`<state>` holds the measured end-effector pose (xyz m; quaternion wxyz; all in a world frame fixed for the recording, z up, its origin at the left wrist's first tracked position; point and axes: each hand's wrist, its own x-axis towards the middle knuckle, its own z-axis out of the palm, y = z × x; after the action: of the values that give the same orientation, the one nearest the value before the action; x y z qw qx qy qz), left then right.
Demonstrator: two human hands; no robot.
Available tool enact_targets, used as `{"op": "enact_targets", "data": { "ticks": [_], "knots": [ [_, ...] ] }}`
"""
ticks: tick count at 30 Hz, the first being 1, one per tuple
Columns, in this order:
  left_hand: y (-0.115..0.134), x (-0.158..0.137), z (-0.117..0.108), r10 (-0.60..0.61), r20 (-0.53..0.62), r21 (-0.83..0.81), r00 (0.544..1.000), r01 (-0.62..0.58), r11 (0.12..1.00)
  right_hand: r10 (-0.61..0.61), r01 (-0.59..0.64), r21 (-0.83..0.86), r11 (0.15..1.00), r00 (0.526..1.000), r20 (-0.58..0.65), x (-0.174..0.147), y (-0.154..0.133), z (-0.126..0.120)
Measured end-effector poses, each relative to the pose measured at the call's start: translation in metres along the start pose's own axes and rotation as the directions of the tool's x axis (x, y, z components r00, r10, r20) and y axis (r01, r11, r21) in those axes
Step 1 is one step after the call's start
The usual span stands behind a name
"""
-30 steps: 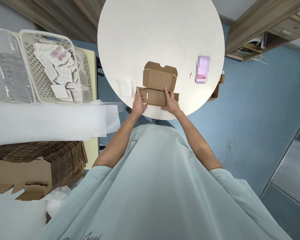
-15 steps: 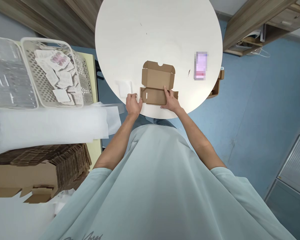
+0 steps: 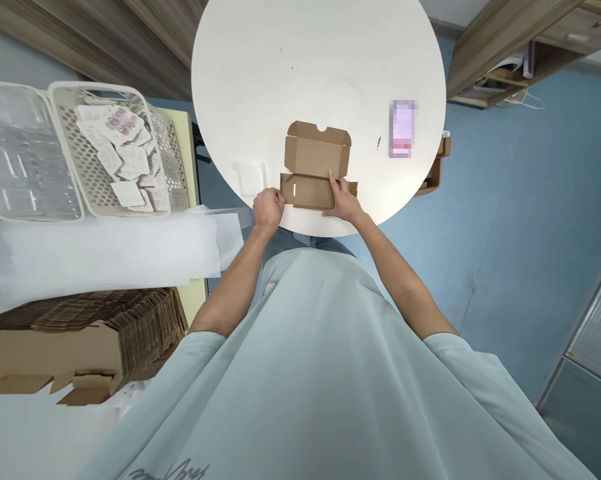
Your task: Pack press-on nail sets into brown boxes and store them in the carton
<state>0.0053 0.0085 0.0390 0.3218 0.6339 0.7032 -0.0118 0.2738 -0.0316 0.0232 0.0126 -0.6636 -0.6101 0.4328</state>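
A brown cardboard box (image 3: 317, 159), partly folded with its lid standing open away from me, lies near the front edge of the round white table (image 3: 320, 73). My right hand (image 3: 346, 201) grips its right part, index finger inside and thumb at the near wall. At the left end, my left hand (image 3: 268, 209) is closed, its fingertips pinched at the side flap; what lies between them is mostly hidden. Just beyond that hand sits a white, shallow, square-looking piece (image 3: 252, 179), hard to make out against the table.
A pixelated pink-purple item (image 3: 403, 129) lies at the table's right. On a side table to the left are a clear plastic container (image 3: 25, 157), a white basket (image 3: 87, 190) of paper packets, white sheet material (image 3: 105, 250) and stacked flat cardboard boxes (image 3: 145, 333).
My left hand's fingers have curled inward and closed at the box's left end. The right hand and the box stay nearly in place. The view has shifted slightly.
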Motion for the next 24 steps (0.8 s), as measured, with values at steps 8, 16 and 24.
{"op": "enact_targets", "data": {
  "ticks": [8, 16, 24],
  "knots": [
    [0.009, -0.002, -0.016, -0.057, -0.028, 0.022, 0.998, 0.058, 0.998, -0.001, 0.001, 0.008, 1.000, 1.000, 0.011, -0.002, -0.003, -0.003],
    [0.042, -0.022, -0.005, 0.042, -0.016, -0.106, 0.999, -0.043, 0.993, -0.003, 0.003, -0.003, 1.000, 1.000, 0.006, -0.003, -0.006, -0.004],
    [0.033, 0.001, 0.014, 0.027, -0.020, -0.136, 0.999, -0.029, 0.990, 0.000, 0.000, -0.005, 1.000, 1.000, 0.016, -0.004, -0.003, -0.002]
  ]
}}
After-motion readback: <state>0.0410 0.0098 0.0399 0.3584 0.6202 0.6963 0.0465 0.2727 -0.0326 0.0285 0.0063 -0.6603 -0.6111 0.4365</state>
